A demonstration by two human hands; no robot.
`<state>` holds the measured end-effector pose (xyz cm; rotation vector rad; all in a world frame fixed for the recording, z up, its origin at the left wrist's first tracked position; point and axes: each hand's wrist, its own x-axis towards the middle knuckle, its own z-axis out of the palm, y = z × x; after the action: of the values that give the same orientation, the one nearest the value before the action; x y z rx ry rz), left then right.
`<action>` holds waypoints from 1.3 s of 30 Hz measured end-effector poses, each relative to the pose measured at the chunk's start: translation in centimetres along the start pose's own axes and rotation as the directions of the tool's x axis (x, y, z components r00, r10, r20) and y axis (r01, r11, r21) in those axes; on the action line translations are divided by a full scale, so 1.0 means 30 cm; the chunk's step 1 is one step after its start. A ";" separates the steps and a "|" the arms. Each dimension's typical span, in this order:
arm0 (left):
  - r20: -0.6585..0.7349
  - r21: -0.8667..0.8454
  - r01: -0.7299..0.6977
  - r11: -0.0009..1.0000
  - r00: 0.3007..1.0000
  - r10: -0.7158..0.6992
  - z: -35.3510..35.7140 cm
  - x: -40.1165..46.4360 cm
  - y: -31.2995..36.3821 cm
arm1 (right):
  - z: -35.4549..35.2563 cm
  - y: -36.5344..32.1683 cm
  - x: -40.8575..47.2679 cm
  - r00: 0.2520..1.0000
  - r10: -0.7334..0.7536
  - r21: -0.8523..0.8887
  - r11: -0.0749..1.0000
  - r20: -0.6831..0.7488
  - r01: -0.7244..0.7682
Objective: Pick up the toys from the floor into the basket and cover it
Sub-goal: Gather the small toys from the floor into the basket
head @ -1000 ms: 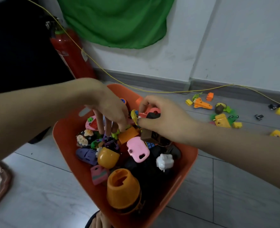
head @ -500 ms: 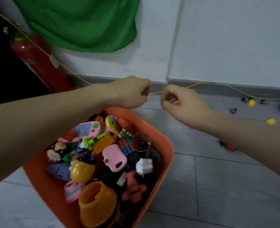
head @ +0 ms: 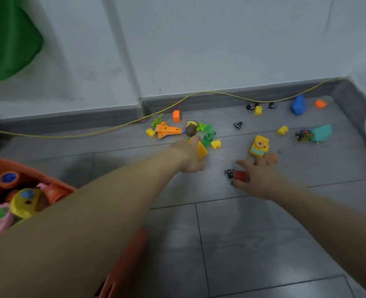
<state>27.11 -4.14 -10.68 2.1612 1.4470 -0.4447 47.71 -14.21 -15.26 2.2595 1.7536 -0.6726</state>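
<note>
The orange basket (head: 55,184) sits at the lower left, full of toys, partly hidden by my left forearm. My left hand (head: 188,157) reaches across the floor and closes over a yellow-orange wedge toy (head: 201,150) that lies on the tiles. My right hand (head: 258,176) hovers with its fingers spread over a small red car (head: 240,175); its fingertips are just short of a yellow camera toy (head: 259,145). An orange shuttle (head: 168,130) and green pieces (head: 207,131) lie beyond my left hand.
More toys are scattered toward the far right corner: a blue toy (head: 298,105), a teal toy (head: 321,132), yellow blocks (head: 282,130), small black cars (head: 238,125). A yellow cord (head: 113,130) runs along the grey baseboard. Green cloth (head: 8,39) hangs at the upper left.
Both hands left the basket, rose closed above it, then stretched out to the toys on the floor. The view swung right, so the basket now sits at the left edge.
</note>
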 end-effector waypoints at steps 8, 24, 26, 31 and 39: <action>-0.062 -0.038 0.125 0.991 0.990 -0.127 0.148 0.163 0.003 | 0.128 -0.035 0.025 0.953 -0.200 -0.184 0.970 -0.229 0.159; -0.052 0.148 0.012 0.989 0.999 -0.005 0.139 0.213 0.083 | 0.131 0.069 0.097 0.755 -0.298 -0.096 0.949 -0.584 0.300; -0.069 0.098 0.001 0.995 0.998 0.006 0.120 0.208 0.091 | 0.091 0.123 0.108 0.761 -0.125 0.024 0.983 -0.637 0.182; -0.108 0.024 -0.067 0.997 0.992 0.069 0.083 0.213 0.145 | 0.047 0.252 0.127 0.830 0.141 0.259 0.966 -0.540 0.005; 0.012 0.244 -0.122 0.962 0.992 0.122 0.077 0.244 0.205 | 0.065 0.251 0.138 0.922 0.095 0.183 0.983 -0.375 -0.027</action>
<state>35.60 -1.79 -15.04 2.4294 1.3086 -0.6022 55.24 -13.54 -19.76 2.7054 1.8359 -0.4037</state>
